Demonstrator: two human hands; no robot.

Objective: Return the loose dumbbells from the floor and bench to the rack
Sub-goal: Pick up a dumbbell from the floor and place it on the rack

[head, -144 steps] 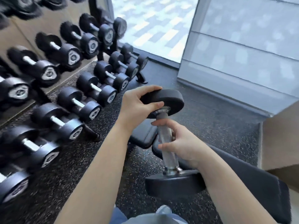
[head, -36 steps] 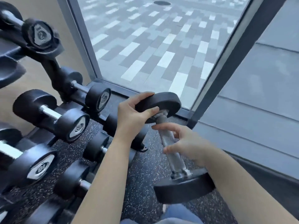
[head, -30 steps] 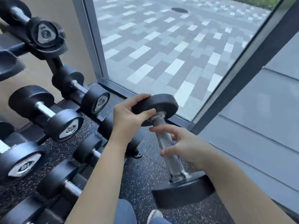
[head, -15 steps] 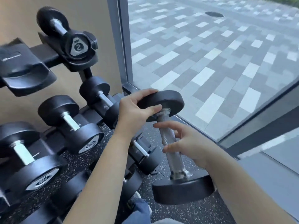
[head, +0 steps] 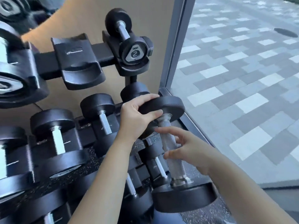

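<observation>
I hold a black dumbbell (head: 171, 147) with a knurled steel handle, nearly upright, in front of the rack. My left hand (head: 137, 117) grips the rim of its upper head. My right hand (head: 189, 151) wraps the handle from the right, fingers loosely curled round it. Its lower head (head: 184, 196) hangs near the floor. The rack (head: 100, 52) has an empty black cradle (head: 79, 62) on the top row, left of a small dumbbell marked 2 (head: 129, 41).
Several black dumbbells fill the middle (head: 55, 136) and lower rows of the rack on the left. A glass wall with a grey frame (head: 174, 50) stands right of the rack. The floor is speckled black rubber (head: 208, 212).
My view has swung left and closer to the rack's top row; the empty cradle now shows. Both hands keep the same hold on the dumbbell.
</observation>
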